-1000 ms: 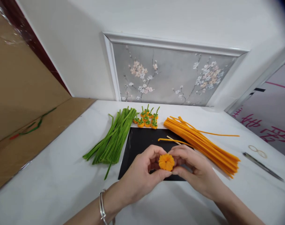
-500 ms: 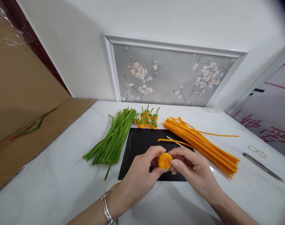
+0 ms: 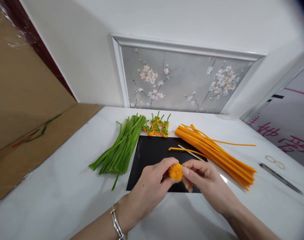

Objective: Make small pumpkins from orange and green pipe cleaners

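Note:
A small round orange pipe-cleaner pumpkin is pinched between my left hand and my right hand, just above the near edge of a black mat. My left thumb and fingers wrap its left side; my right thumb presses its right side. On the mat behind my hands lie one loose orange pipe cleaner and a thin wooden stick.
A bundle of green pipe cleaners lies left of the mat, a bundle of orange ones right of it. Several finished little pumpkins with green stems sit behind the mat. Scissors lie far right on the white table. Cardboard stands at left.
My hands have closed tighter around the pumpkin and turned it, so less of its face shows. My right thumb has moved onto its right side.

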`<state>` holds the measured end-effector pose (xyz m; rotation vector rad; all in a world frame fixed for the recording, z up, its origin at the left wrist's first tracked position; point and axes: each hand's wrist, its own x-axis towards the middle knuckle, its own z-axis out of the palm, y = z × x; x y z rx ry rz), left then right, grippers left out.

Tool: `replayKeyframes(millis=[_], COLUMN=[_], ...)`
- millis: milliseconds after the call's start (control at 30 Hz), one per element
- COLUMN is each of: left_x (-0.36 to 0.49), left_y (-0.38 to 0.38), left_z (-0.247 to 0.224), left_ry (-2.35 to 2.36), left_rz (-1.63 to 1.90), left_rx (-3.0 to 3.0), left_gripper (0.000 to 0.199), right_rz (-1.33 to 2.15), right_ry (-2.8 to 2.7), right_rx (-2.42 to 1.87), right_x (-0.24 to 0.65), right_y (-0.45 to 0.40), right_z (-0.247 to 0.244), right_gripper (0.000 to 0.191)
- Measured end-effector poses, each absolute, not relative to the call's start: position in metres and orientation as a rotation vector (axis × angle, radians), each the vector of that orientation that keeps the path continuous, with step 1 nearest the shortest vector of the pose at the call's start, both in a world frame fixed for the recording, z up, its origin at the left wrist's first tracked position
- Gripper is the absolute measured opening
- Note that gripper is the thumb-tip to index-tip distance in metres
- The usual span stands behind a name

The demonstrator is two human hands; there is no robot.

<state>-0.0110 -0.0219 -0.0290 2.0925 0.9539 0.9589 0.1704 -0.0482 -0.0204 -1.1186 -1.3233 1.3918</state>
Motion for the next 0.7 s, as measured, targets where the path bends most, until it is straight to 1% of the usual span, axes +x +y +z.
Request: replayKeyframes(millis=[100, 167, 333, 467, 500, 600, 700], left_x=[-0.01, -0.009, -0.01, -0.011, -0.011, -0.01, -0.007], left_y=[-0.023, -0.024, -0.023, -0.021, -0.02, -0.022, -0.024], left_z=[-0.027, -0.025, -0.021, -0.018, -0.018, -0.02, -0.019], left_ry=[0.95, 0.947, 0.877, 0.857, 0.861, 0.871, 0.893], left_rz=[0.97, 0.975, 0.924, 0.955, 0.965, 0.979, 1.002], left_rx=[2.119, 2.133, 2.015, 1.914, 1.938, 2.031, 2.045], left_gripper=[0.029, 0.03, 0.044, 0.026, 0.025, 0.026, 0.029], right_rz=[1.353, 1.328, 1.283, 1.097, 1.034, 0.883, 0.823], right_ry=[-1.33, -1.359, -1.452, -1.534, -1.559, -1.599, -1.579], right_rx=[-1.146, -1.181, -1.223, -1.238, -1.243, -1.27, -1.292], right_x=[0.167, 0.165, 0.164, 0.164, 0.163, 0.16, 0.158], right_y=[-0.05, -0.051, -0.051, -0.052, -0.052, -0.054, -0.055], right_z=[-0.017, -0.015, -0.019, -0.027, -0.029, -0.031, -0.031], right_gripper=[0.033, 0.032, 0.026, 0.016, 0.014, 0.01, 0.011])
